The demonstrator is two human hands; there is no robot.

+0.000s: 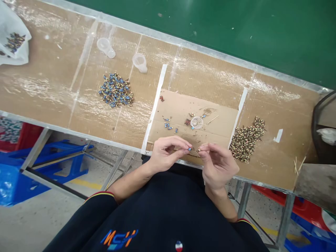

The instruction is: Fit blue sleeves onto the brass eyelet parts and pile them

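Tabletop (147,101), cardboard-covered.
We hold: blue bit (189,149), left fingers (180,142) clamped on; brownish bit (198,150), right fingers (214,147) likewise.

Piles of small metal parts (116,90) are lying on a long cardboard-covered surface (210,75), metal-framed legs (245,200) are standing on a speckled concrete floor (49,222), and plastic crates (19,140) are sitting underneath, all showing a factory assembly workshop.
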